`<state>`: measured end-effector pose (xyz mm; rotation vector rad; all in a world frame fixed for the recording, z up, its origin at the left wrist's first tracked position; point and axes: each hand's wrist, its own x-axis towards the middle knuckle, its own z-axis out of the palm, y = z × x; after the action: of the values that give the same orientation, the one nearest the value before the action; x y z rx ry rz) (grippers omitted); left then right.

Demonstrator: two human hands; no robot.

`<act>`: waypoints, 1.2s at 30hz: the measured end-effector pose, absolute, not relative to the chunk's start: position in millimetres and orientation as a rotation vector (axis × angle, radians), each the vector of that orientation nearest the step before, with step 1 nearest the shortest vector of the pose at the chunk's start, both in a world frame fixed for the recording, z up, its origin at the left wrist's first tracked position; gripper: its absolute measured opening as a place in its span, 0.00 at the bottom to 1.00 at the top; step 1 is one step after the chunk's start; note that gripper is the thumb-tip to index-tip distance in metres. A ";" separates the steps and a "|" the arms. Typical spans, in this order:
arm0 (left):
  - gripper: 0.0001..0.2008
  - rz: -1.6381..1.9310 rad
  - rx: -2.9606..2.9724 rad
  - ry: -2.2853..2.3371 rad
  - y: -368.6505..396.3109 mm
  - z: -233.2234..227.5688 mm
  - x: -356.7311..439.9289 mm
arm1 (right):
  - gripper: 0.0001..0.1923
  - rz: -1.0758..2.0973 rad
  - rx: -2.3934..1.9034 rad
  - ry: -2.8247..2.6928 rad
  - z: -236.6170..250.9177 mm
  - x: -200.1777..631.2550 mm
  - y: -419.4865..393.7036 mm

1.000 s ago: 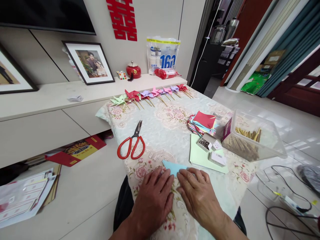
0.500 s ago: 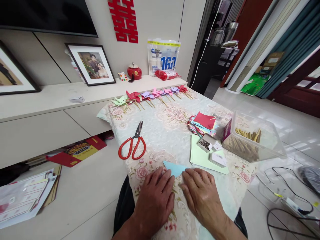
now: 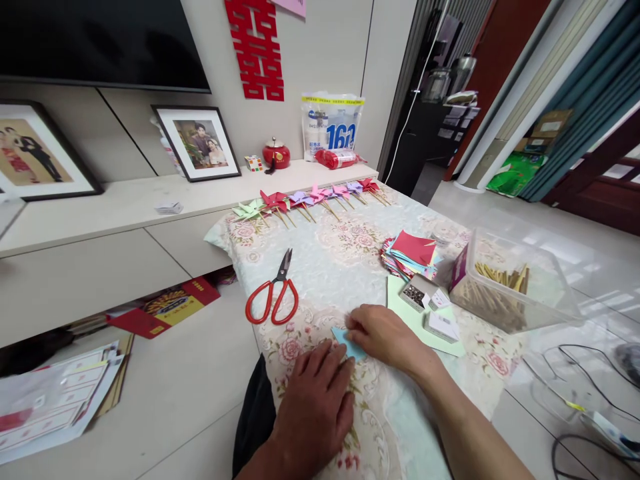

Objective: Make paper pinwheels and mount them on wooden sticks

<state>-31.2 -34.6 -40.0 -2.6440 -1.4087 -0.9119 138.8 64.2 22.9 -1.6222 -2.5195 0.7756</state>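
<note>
A folded piece of light blue paper (image 3: 356,351) lies on the floral tablecloth near the table's front edge, partly covered by my hands. My left hand (image 3: 320,397) rests flat, palm down, its fingertips at the paper's lower left edge. From the right, my right hand (image 3: 383,333) reaches across the paper, fingers curled together and pressing on its upper edge. Beyond my left hand lie scissors (image 3: 277,290) with red handles. Sheets of pale green paper (image 3: 397,303) are to the right, under small white boxes (image 3: 441,327) and an open box of metal pieces (image 3: 415,293).
A row of paper pinwheels (image 3: 315,198) on sticks lies along the table's far edge. Cut coloured paper (image 3: 413,248) is stacked at the right, beside a clear plastic bin (image 3: 515,293) holding thin sticks. Behind the table stands a white cabinet (image 3: 115,217).
My right hand has moved up and left over the blue paper, covering more of it. My left hand stays flat at its edge. The camera view has shifted slightly.
</note>
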 end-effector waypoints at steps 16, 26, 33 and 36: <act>0.23 -1.184 -2.603 -1.483 -37.4 -39.7 -33.9 | 0.05 1.031 -1.444 -2.237 1.6 149.3 63.6; 0.16 -2.645 -2.060 -2.294 -23.4 -51.2 -29.0 | 0.20 1.714 -1.128 -1.352 -2.4 128.2 43.4; 0.11 -3.370 -1.602 -2.163 -22.7 -46.7 -30.4 | 0.19 1.890 -0.964 -1.594 -5.6 133.4 74.6; 0.11 -3.546 -1.767 -2.132 -27.4 -47.2 -31.6 | 0.16 1.526 -1.010 -1.946 -6.4 109.4 93.7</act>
<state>-31.6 -27.4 -47.2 -1.7673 -2.1319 -3.5465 109.4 93.7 -6.4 -1.0105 -1.9463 1.5264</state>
